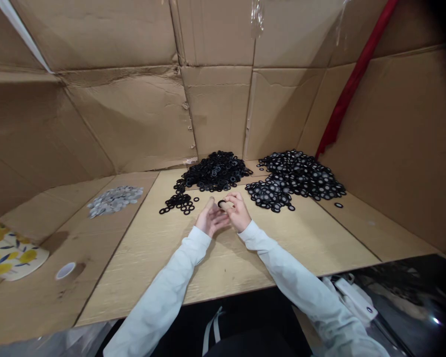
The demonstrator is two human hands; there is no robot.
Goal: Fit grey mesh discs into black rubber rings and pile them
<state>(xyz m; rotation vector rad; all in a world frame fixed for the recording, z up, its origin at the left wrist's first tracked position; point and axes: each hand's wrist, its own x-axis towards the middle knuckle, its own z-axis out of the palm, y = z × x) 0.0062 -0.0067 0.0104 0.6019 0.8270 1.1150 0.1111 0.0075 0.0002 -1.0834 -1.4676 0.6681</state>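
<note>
My right hand (238, 213) pinches a small black ring (221, 204) between thumb and fingertips above the middle of the table. Close beside it, my left hand (209, 219) has its thumb raised and its fingers stretched out below the ring; nothing shows in its grasp. Behind the hands lies a heap of black rings (217, 171), with a smaller loose group of black rings (178, 202) to the front left. On the right spreads a large pile of black rings with pale discs in their centres (301, 173). Pale grey discs (115, 200) form a flat pile at far left.
Cardboard walls (215, 109) enclose the wooden table (156, 263) at the back and sides. A white roll (66, 270) and a lemon-patterned object (15, 248) stand at left. Red cloth (351, 84) hangs at right. One ringed disc (338, 205) lies apart.
</note>
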